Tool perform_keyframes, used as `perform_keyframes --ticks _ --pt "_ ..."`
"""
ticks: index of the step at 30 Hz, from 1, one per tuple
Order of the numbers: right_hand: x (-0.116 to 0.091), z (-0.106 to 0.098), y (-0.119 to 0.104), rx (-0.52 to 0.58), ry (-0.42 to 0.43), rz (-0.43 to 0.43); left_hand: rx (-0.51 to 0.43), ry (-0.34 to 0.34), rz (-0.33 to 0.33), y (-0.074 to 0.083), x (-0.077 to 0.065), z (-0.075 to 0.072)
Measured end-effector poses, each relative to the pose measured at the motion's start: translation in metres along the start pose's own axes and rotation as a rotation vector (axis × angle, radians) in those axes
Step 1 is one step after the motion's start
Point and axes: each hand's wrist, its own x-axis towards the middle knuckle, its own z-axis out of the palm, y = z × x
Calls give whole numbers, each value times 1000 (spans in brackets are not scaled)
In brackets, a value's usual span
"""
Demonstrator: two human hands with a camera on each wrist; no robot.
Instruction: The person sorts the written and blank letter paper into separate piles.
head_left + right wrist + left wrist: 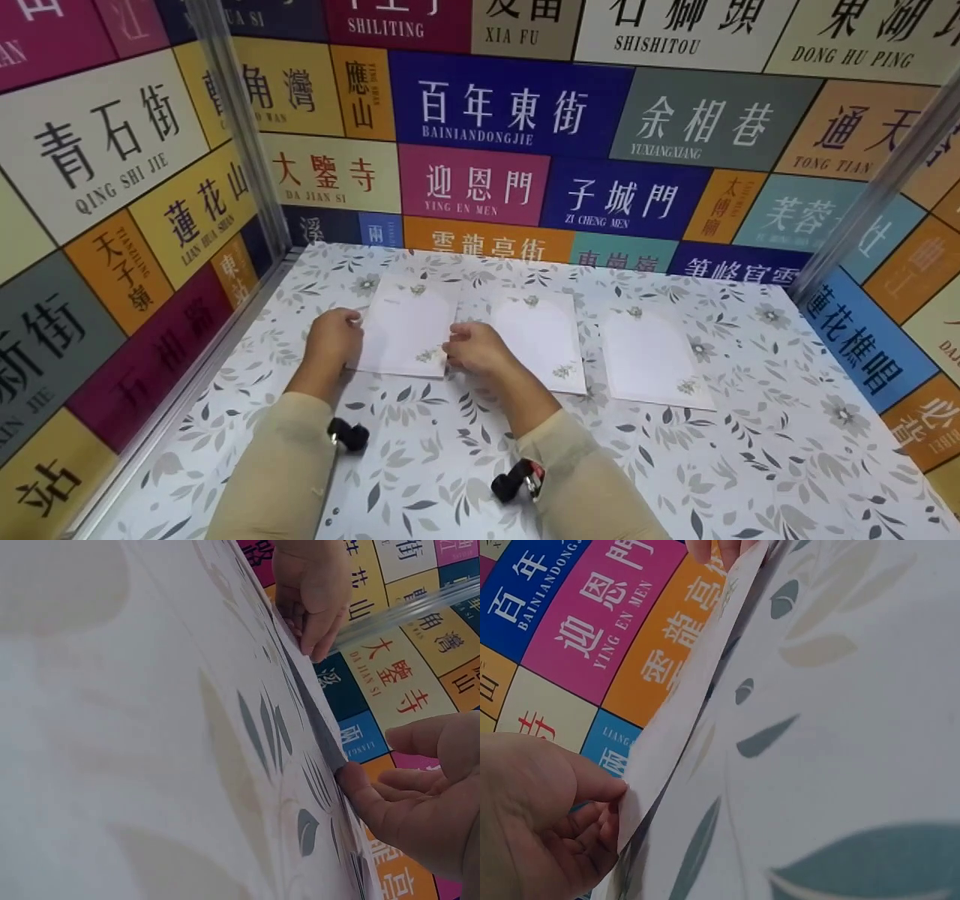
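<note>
On the flowered table (pixel 427 480), from afar, I see the left hand (pixel 335 341) pinching one edge of the left paper (pixel 407 330), the right hand (pixel 478 348), thumb and forefinger apart, touching its other edge, then the middle paper (pixel 535 341) and right paper (pixel 649 356)

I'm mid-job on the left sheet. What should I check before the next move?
1. Left hand pinching the left sheet: ok.
2. Right hand at that sheet's opposite edge: ok.
3. Right hand's pinch secure: cannot tell.
4. Left sheet's near edge flat on the table: not ok, looks slightly raised.
5. Middle sheet and right sheet apart: ok.
</note>
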Motion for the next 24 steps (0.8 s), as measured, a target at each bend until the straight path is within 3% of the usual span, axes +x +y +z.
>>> perform_keyframes --ticks 3,10,16,20,24 --pt "-1 -1 -1 -10 -17 9 29 -8 1 0 -2 -1" --pt "-3 -4 -3 -51 -14 40 -3 -25 -73 4 -2 -3" --pt "-5 -8 -4 22 -9 44 -49 -8 -81 7 -3 -5" --pt "-8 -15 -2 10 -1 11 -91 -9 -58 12 -5 -3" --pt "-11 -30 2 -12 47 -43 -95 2 32 21 -2 5"
